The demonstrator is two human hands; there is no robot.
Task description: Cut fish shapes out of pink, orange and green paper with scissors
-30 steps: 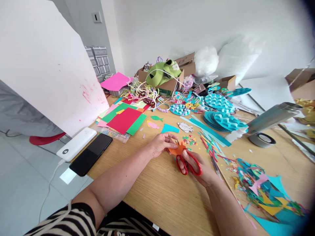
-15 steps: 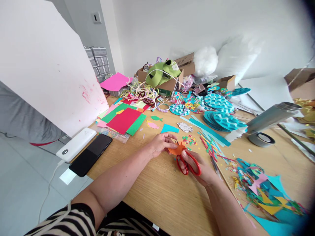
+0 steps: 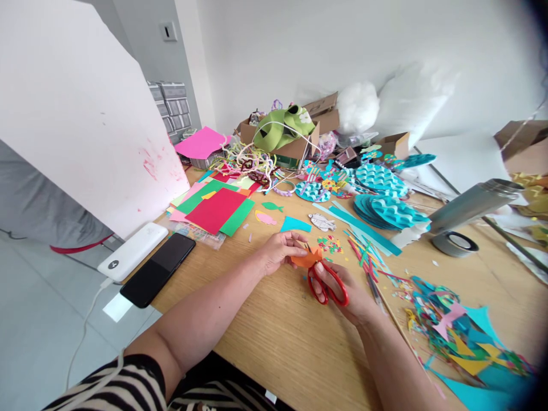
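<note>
My left hand point(image 3: 280, 251) pinches a small piece of orange paper point(image 3: 307, 260) above the table point(image 3: 274, 325). Red-handled scissors point(image 3: 342, 288) are in my right hand point(image 3: 349, 297), with fingers through the loops. Their blades meet the orange paper and partly hide behind it. Just beyond the hands lie a blue paper piece point(image 3: 296, 224), a fish drawn on white paper point(image 3: 322, 222) and a scatter of tiny coloured paper bits point(image 3: 331, 244). Farther left are a green paper fish point(image 3: 273, 206) and a pink and yellow fish cutout point(image 3: 265, 217).
Coloured paper sheets point(image 3: 216, 210), a black phone point(image 3: 158, 269) and a white power bank point(image 3: 132, 249) lie left. To the right are paper scraps point(image 3: 464, 337), paper strips point(image 3: 363, 248), a steel flask point(image 3: 475, 204) and turquoise scalloped discs point(image 3: 389, 210). An open cardboard box point(image 3: 295, 151) stands behind.
The orange paper has turned slightly between my hands, and the scissors have shifted a little against it. My left arm stays nearly still.
</note>
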